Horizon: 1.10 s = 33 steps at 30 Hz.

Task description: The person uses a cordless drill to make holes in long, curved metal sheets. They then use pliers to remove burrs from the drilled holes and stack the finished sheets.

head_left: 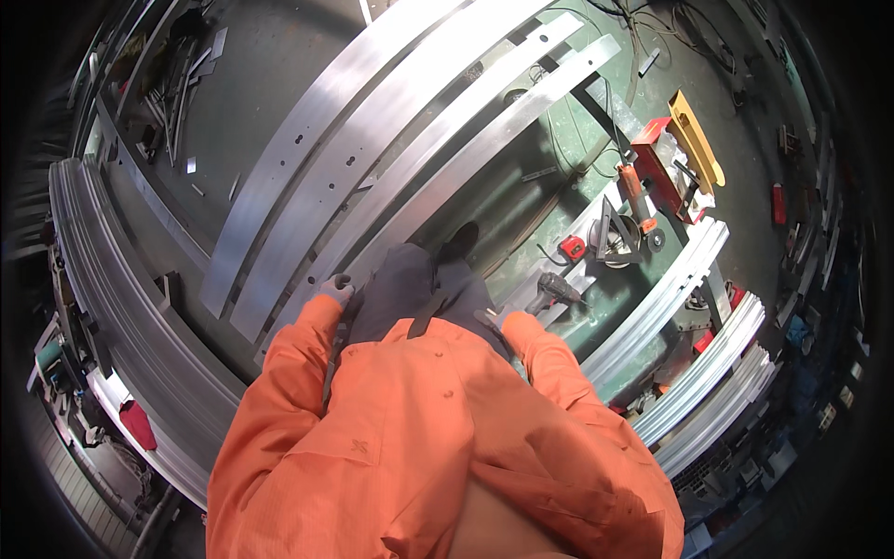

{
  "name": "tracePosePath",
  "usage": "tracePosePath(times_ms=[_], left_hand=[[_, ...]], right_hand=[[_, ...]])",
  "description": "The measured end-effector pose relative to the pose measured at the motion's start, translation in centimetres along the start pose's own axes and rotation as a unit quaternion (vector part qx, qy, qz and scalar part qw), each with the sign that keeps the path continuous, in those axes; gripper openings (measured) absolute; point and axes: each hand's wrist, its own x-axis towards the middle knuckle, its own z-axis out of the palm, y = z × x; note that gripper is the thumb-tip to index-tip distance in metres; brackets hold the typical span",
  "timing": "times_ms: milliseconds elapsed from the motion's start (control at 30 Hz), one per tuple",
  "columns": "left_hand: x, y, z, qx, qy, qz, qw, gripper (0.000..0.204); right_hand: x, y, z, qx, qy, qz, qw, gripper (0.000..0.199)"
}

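My left hand [336, 288], in a grey glove, lies on the near end of a long flat aluminium bar [484, 130], with its fingers curled over the bar's edge. That bar runs diagonally up to the right, beside several similar bars [307, 140] with small holes in them. My orange sleeves and jacket [419, 419] fill the lower middle, with grey trousers and a dark shoe [459, 240] below. My right sleeve [531, 335] ends next to my trousers, and the hand itself is hidden.
To the right a green workbench [521, 214] carries a red tape measure [571, 247], a dark power tool [557, 291], a metal square [610, 228], a red saw [656, 163] and a yellow level [697, 140]. Stacked aluminium profiles lie far left [121, 307] and lower right [708, 373].
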Motion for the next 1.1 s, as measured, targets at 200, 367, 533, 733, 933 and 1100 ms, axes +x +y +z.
tracePosePath(times_ms=[200, 367, 533, 733, 933, 1100], left_hand=[[-10.0, 9.0, 0.2, 0.260, -0.102, -0.062, 0.958, 0.072], [-10.3, 2.4, 3.0, 0.205, -0.235, -0.026, 0.950, 0.058], [-9.9, -2.4, 1.8, 0.048, -0.257, -0.031, 0.965, 0.038], [-13.0, -8.9, 7.4, -0.241, -0.218, -0.109, 0.939, 0.031], [-4.1, -7.6, 5.2, -0.051, 0.118, -0.150, 0.980, 0.035], [3.9, -10.1, 3.7, 0.147, 0.262, -0.110, 0.948, 0.064]], right_hand=[[-3.7, -6.9, -1.6, -0.033, -0.002, -0.154, 0.988, 0.039], [-2.9, -9.1, 0.3, 0.082, -0.159, -0.222, 0.959, 0.034], [0.9, -16.7, 1.0, 0.071, -0.248, -0.266, 0.929, 0.031], [2.3, -24.6, -4.2, -0.154, -0.229, -0.143, 0.951, 0.020], [19.6, -23.2, -9.6, 0.216, 0.047, -0.209, 0.953, 0.035], [25.8, -23.5, -14.6, 0.289, 0.076, -0.164, 0.940, 0.034]])
